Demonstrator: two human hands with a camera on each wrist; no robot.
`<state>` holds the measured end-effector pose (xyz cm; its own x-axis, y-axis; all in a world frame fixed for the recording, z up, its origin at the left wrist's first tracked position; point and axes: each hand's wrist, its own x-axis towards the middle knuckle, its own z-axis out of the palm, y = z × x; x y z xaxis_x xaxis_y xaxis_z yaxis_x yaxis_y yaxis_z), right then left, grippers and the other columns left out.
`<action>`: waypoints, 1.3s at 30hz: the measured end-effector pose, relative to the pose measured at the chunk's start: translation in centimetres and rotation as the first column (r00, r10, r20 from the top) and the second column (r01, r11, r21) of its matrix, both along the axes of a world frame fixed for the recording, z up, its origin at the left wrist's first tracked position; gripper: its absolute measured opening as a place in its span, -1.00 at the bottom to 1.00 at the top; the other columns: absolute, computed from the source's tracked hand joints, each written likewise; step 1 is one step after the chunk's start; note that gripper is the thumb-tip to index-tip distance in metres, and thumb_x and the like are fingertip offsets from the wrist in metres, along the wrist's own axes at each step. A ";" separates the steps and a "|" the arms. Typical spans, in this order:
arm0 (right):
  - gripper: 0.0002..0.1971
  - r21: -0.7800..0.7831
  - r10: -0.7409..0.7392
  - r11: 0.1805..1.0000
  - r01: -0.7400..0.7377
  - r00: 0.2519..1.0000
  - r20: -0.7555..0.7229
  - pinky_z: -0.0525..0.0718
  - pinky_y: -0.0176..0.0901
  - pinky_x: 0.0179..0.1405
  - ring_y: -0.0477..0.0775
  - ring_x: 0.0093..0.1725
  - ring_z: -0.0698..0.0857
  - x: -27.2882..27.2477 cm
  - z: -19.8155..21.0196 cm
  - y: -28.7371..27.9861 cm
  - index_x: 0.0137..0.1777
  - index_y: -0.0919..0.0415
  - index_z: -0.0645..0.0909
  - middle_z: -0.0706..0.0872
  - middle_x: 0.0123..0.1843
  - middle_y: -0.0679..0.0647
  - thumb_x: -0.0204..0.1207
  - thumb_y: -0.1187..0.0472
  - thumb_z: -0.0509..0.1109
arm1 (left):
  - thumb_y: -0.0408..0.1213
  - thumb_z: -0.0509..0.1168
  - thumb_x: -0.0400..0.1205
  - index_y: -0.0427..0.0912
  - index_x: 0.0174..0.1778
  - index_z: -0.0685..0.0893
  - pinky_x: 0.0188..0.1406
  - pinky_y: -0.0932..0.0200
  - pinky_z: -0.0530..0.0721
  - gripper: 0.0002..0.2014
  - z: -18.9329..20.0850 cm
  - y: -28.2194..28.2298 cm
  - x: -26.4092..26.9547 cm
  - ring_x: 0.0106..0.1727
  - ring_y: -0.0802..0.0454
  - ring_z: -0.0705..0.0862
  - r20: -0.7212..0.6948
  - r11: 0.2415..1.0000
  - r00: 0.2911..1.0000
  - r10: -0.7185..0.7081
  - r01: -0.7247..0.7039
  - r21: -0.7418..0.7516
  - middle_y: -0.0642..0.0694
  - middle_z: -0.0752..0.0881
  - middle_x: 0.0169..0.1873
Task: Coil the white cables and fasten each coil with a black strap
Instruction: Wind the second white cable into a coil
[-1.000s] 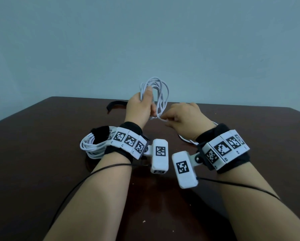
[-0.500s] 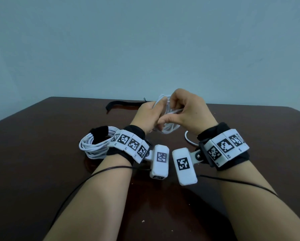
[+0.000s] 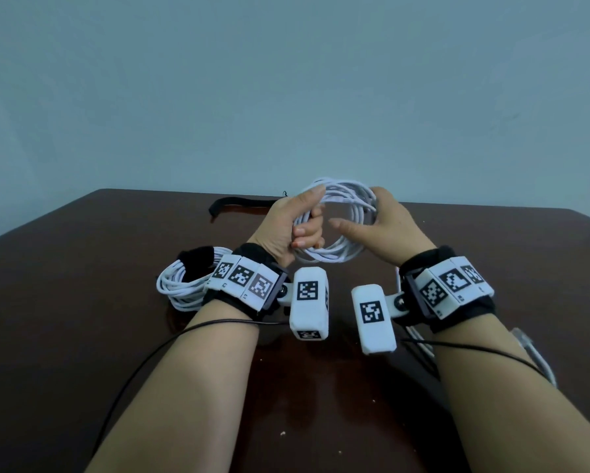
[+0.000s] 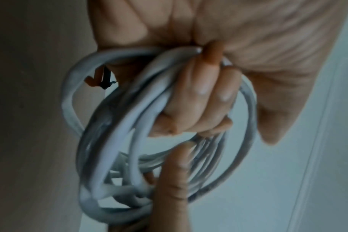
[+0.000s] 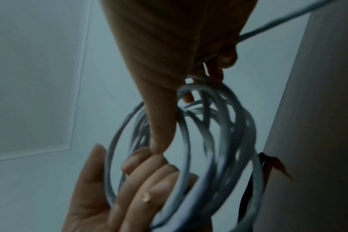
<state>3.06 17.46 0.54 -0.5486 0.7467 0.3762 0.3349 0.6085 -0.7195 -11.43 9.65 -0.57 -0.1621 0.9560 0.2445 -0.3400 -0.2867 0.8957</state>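
Note:
My left hand (image 3: 302, 233) grips the left side of a loose coil of white cable (image 3: 346, 256), held upright above the table; in the left wrist view its fingers (image 4: 199, 97) curl round several loops of the coil (image 4: 113, 141). My right hand (image 3: 372, 216) holds the coil's right side, thumb (image 5: 161, 133) stretched through the ring, fingers curled over the strands. The cable's loose tail (image 3: 539, 363) trails under my right forearm. A black strap (image 3: 235, 203) lies at the table's far edge. A strapped coil (image 3: 184, 285) rests at the left.
The dark brown table (image 3: 82, 302) ends at a pale blue wall (image 3: 286, 97). Thin black wires (image 3: 143, 370) run from both wrist cameras along my forearms. The cable's clear connector (image 3: 522, 339) lies by my right forearm.
The hands have drawn apart. The coil, bunched between them before, now stands as an open ring. My right hand shifted from the coil's top to its right side, thumb extended.

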 end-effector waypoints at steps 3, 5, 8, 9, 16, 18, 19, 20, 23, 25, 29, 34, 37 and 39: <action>-0.72 -0.051 0.012 0.999 -0.011 0.999 0.033 0.54 -0.20 -0.22 0.08 -0.08 0.63 -0.1 -0.1 -0.1 0.13 0.29 0.51 0.67 -0.02 0.19 0.44 0.29 0.41 | -0.03 0.45 0.46 -0.17 -0.41 0.46 -0.58 0.31 0.51 -0.63 -0.2 -0.2 0.1 -0.81 0.18 0.28 -0.008 0.999 1.000 -0.025 0.025 0.030 0.09 0.31 -0.79; -0.78 -0.084 0.043 0.995 -0.044 0.999 -0.020 0.52 -0.24 -0.27 0.06 -0.14 0.57 -0.2 0.0 -0.3 0.09 0.27 0.48 0.60 -0.10 0.17 0.45 0.41 0.31 | 0.06 0.63 0.20 -0.19 -0.36 0.46 -0.53 0.28 0.53 -0.48 -0.3 -0.3 0.0 -0.79 0.17 0.34 -0.025 0.997 0.998 -0.064 0.066 0.050 0.08 0.36 -0.77; -0.75 -0.111 0.074 0.990 -0.082 0.994 -0.076 0.55 -0.13 -0.20 0.05 -0.18 0.53 0.2 0.3 0.0 0.03 0.18 0.43 0.53 -0.16 0.11 0.46 0.49 0.27 | 0.04 0.70 0.04 -0.21 -0.32 0.46 -0.49 0.27 0.57 -0.38 -0.4 -0.1 0.0 -0.76 0.16 0.38 -0.077 0.993 0.992 -0.100 0.105 0.056 0.05 0.40 -0.75; -0.75 -0.111 0.082 0.990 -0.091 0.993 -0.088 0.56 -0.11 -0.17 0.05 -0.20 0.55 0.3 0.3 0.1 0.01 0.15 0.44 0.54 -0.16 0.11 0.46 0.48 0.29 | -0.01 0.70 0.07 -0.22 -0.32 0.47 -0.48 0.25 0.59 -0.41 -0.4 0.0 0.1 -0.74 0.15 0.39 -0.092 0.993 0.990 -0.103 0.108 0.051 0.04 0.40 -0.74; -0.73 0.030 0.025 0.999 -0.023 0.997 -0.073 0.52 -0.32 -0.27 0.05 -0.19 0.57 0.6 0.4 0.4 0.10 0.25 0.50 0.61 -0.15 0.16 0.42 0.47 0.32 | -0.44 0.22 0.64 -0.28 -0.30 0.67 -0.01 -0.12 0.75 -0.79 -0.1 0.0 0.5 -0.39 -0.03 0.69 0.008 0.998 0.998 -0.056 0.056 0.043 -0.16 0.65 -0.51; -0.68 0.053 0.029 0.998 -0.025 0.996 -0.086 0.51 -0.31 -0.26 0.10 -0.13 0.57 0.7 0.5 0.4 0.12 0.32 0.50 0.64 -0.05 0.31 0.38 0.55 0.22 | -0.42 0.23 0.61 -0.31 -0.16 0.64 0.08 -0.20 0.70 -0.90 0.0 -0.1 0.7 -0.25 -0.02 0.73 0.045 0.998 0.998 -0.047 0.044 0.051 -0.15 0.70 -0.43; -0.67 0.071 0.019 0.997 -0.012 0.995 -0.102 0.48 -0.38 -0.29 0.09 -0.14 0.56 0.6 0.6 0.4 0.10 0.31 0.51 0.65 -0.03 0.33 0.37 0.57 0.19 | -0.40 0.25 0.58 -0.32 -0.12 0.60 0.06 -0.19 0.72 -0.93 0.0 -0.1 0.9 -0.24 0.00 0.73 0.057 0.998 0.998 -0.042 0.039 0.052 -0.13 0.70 -0.41; -0.68 0.087 0.007 0.996 0.004 0.992 -0.123 0.45 -0.47 -0.34 0.09 -0.15 0.55 0.6 0.6 0.5 0.05 0.27 0.51 0.65 -0.07 0.30 0.37 0.57 0.18 | -0.39 0.24 0.57 -0.33 -0.12 0.57 0.00 -0.16 0.76 -0.93 0.1 -0.1 1.1 -0.29 0.00 0.72 0.069 0.998 0.997 -0.039 0.035 0.048 -0.12 0.69 -0.42; -0.68 0.061 -0.004 0.998 0.016 0.982 -0.188 0.46 -0.48 -0.28 0.04 -0.13 0.57 0.2 0.3 0.6 0.06 0.08 0.50 0.64 -0.14 0.04 0.44 0.49 0.23 | -0.31 0.13 0.71 -0.25 -0.25 0.48 -0.39 0.16 0.73 -0.78 0.6 -0.3 1.4 -0.66 0.15 0.51 0.040 1.000 0.999 -0.012 0.012 -0.001 -0.02 0.56 -0.58; -0.72 0.013 -0.005 1.000 0.009 0.970 -0.242 0.53 -0.31 -0.14 -0.03 -0.11 0.60 -0.1 0.0 0.4 0.17 0.07 0.49 0.63 -0.15 -0.08 0.50 0.31 0.38 | -0.20 0.11 0.73 -0.20 -0.31 0.44 -0.57 0.30 0.56 -0.71 0.9 -0.3 1.2 -0.76 0.23 0.29 0.067 1.000 0.998 0.018 -0.017 -0.022 0.06 0.40 -0.68; -0.63 -0.097 -0.018 0.995 0.000 0.981 -0.192 0.51 -0.41 -0.55 -0.04 -0.39 0.62 0.0 -0.1 0.3 0.16 0.12 0.45 0.68 -0.21 0.01 0.50 -0.08 0.39 | -0.08 0.11 0.72 -0.17 -0.35 0.42 -0.66 0.36 0.43 -0.65 1.0 -0.4 -0.2 -0.80 0.23 0.20 0.243 0.996 0.966 0.085 -0.076 -0.048 0.10 0.29 -0.75; -0.70 -0.111 -0.033 0.993 0.028 0.999 -0.043 0.50 -0.32 -0.57 -0.02 -0.59 0.52 0.8 -0.3 1.1 -0.11 0.28 0.61 0.62 -0.49 0.04 0.58 0.00 0.34 | -0.05 0.13 0.73 -0.14 -0.37 0.41 -0.57 0.32 0.34 -0.63 1.0 -0.2 -2.0 -0.80 0.21 0.21 0.388 0.963 0.883 0.266 -0.260 -0.067 0.10 0.28 -0.76; -0.84 -0.054 -0.107 0.993 0.109 0.994 0.026 0.52 -0.18 -0.31 0.03 -0.39 0.61 0.6 -0.3 1.5 -0.03 0.21 0.52 0.63 -0.30 0.09 0.61 0.11 0.29 | -0.08 0.15 0.73 -0.15 -0.37 0.40 -0.58 0.34 0.35 -0.63 0.8 -0.1 -2.6 -0.78 0.20 0.22 0.462 0.926 0.809 0.363 -0.368 -0.083 0.09 0.29 -0.76; -0.86 -0.037 -0.183 0.982 0.186 0.980 0.081 0.55 -0.13 -0.20 0.14 -0.20 0.66 0.7 -0.2 1.8 0.02 0.18 0.44 0.66 -0.10 0.17 0.62 0.13 0.27 | -0.10 0.16 0.73 -0.16 -0.38 0.39 -0.60 0.36 0.36 -0.63 0.8 -0.1 -2.8 -0.78 0.19 0.23 0.488 0.903 0.770 0.410 -0.419 -0.097 0.09 0.29 -0.76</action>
<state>3.72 19.28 0.30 -0.4259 0.8526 0.3026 0.4940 0.4994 -0.7117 -14.18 9.59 0.23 -0.6431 0.7647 0.0398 -0.5721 -0.5144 0.6388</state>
